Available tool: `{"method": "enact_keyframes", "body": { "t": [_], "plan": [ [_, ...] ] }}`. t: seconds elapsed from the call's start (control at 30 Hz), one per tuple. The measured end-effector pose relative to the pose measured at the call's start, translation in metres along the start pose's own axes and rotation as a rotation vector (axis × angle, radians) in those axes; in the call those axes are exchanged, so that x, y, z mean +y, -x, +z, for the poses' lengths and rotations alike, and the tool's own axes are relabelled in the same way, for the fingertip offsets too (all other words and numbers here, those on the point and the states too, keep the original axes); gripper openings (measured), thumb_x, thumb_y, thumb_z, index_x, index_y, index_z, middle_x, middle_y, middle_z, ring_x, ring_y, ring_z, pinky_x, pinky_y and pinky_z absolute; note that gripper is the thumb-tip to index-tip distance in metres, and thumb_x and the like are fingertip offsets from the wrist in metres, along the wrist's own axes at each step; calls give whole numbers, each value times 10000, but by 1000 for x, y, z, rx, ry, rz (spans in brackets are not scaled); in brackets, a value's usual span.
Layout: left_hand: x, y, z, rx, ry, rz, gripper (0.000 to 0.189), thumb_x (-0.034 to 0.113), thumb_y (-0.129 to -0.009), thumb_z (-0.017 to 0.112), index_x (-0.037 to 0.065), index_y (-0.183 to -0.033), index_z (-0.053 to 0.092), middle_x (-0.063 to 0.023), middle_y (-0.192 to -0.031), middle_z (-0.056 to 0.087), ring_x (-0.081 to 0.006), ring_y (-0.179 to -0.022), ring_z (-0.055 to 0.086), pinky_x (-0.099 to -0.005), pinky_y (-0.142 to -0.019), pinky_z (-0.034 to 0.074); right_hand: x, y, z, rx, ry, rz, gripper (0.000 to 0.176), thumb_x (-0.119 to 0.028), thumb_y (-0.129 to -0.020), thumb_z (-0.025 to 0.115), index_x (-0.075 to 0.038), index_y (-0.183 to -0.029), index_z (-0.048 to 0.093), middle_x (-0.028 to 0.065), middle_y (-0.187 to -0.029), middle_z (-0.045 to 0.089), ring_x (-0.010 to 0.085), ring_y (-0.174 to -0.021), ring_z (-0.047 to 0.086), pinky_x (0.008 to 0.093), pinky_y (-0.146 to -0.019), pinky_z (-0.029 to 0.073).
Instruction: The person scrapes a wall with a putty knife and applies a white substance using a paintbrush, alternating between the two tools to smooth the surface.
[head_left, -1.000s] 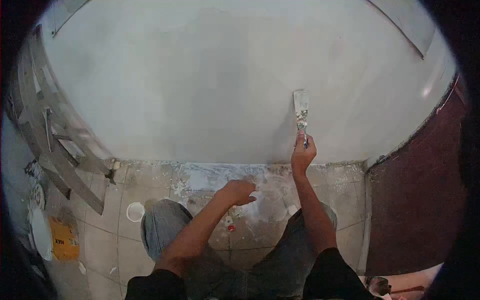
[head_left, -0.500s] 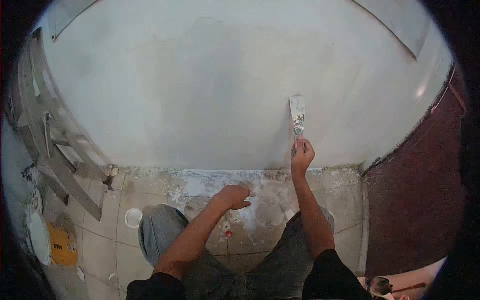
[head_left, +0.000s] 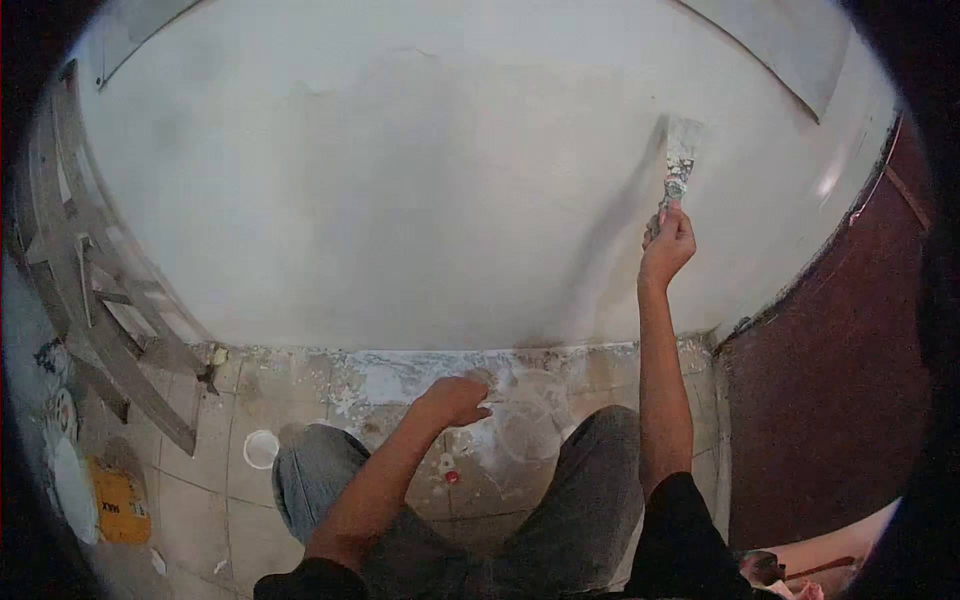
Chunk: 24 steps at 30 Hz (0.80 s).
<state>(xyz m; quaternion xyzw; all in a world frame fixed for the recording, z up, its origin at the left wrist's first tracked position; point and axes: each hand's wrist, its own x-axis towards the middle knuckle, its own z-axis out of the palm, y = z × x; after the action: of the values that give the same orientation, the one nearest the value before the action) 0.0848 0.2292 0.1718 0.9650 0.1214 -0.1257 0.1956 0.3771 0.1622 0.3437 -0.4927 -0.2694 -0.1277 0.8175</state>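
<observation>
My right hand (head_left: 668, 245) is closed around the handle of a putty knife (head_left: 684, 145), which points upward. Its wide blade, crusted with white filler, lies at or close to the pale wall (head_left: 400, 200), and a long shadow falls to its left. Whether the blade touches cannot be made out. My left hand (head_left: 458, 401) hovers above the floor between my knees, loosely curled, thumb apart from the fingers, nothing visible in it. Beneath it, white filler smears the floor tiles (head_left: 385, 380). Darker grey patches mark the middle of the wall.
A wooden ladder (head_left: 120, 340) leans at the left. Below it lies a white and yellow bucket (head_left: 120, 505). A round white lid or cup (head_left: 261, 449) is beside my left knee. A small red cap (head_left: 452, 477) lies between my legs. A dark red panel (head_left: 820, 420) borders the right side.
My right hand has moved up and to the right across the wall with the putty knife. The left hand has stayed nearly in place, and the view has shifted slightly.
</observation>
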Motion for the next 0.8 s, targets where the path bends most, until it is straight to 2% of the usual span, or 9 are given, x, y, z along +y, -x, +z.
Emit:
{"method": "enact_keyframes", "body": {
  "t": [0.13,0.23,0.37,0.43,0.57,0.63,0.8],
  "plan": [
    [1,-2,5,16,-1,28,434,403,-851,539,27,-1063,577,-202,-951,621,-372,-921,588,-473,-804,468,-13,2,13,-3,29,16,292,-290,-897,556,-20,-784,565,5,-628,508,66,-539,468,200,-428,332],
    [4,0,10,61,-32,38,439,412,-852,529,28,-1059,582,-203,-956,621,-369,-924,588,-472,-813,465,-11,-1,14,12,50,-50,279,-262,-913,527,-37,-749,546,-1,-584,489,56,-465,423,195,-396,317],
    [9,0,13,65,-23,23,441,417,-854,524,28,-1052,588,-203,-955,622,-364,-931,587,-470,-820,462,-10,-1,8,-1,91,-115,266,-251,-912,524,-26,-776,560,1,-588,493,58,-472,428,196,-404,322],
    [9,0,13,37,-20,13,439,416,-854,525,26,-1044,590,-202,-951,622,-361,-931,588,-471,-817,462,-10,0,8,1,176,-140,397,-352,-891,554,16,-746,570,18,-591,505,91,-521,466,244,-463,370],
    [11,0,13,14,-45,0,434,414,-849,535,25,-1033,593,-201,-937,624,-363,-927,588,-467,-809,464,-11,1,11,17,182,-88,400,-351,-892,552,17,-737,569,24,-588,508,90,-516,462,245,-463,367],
    [11,2,13,48,-39,3,429,411,-845,540,21,-1015,597,-202,-928,625,-365,-913,591,-466,-798,468,-13,4,13,26,128,-88,291,-277,-906,539,-29,-753,553,-2,-585,494,57,-468,422,203,-402,313],
    [9,5,12,71,-30,29,427,409,-844,542,23,-1019,594,-199,-929,625,-364,-900,595,-466,-786,473,-14,4,11,12,129,-100,297,-276,-903,542,-28,-740,552,-3,-579,491,56,-470,423,201,-401,311]
  ]
}}
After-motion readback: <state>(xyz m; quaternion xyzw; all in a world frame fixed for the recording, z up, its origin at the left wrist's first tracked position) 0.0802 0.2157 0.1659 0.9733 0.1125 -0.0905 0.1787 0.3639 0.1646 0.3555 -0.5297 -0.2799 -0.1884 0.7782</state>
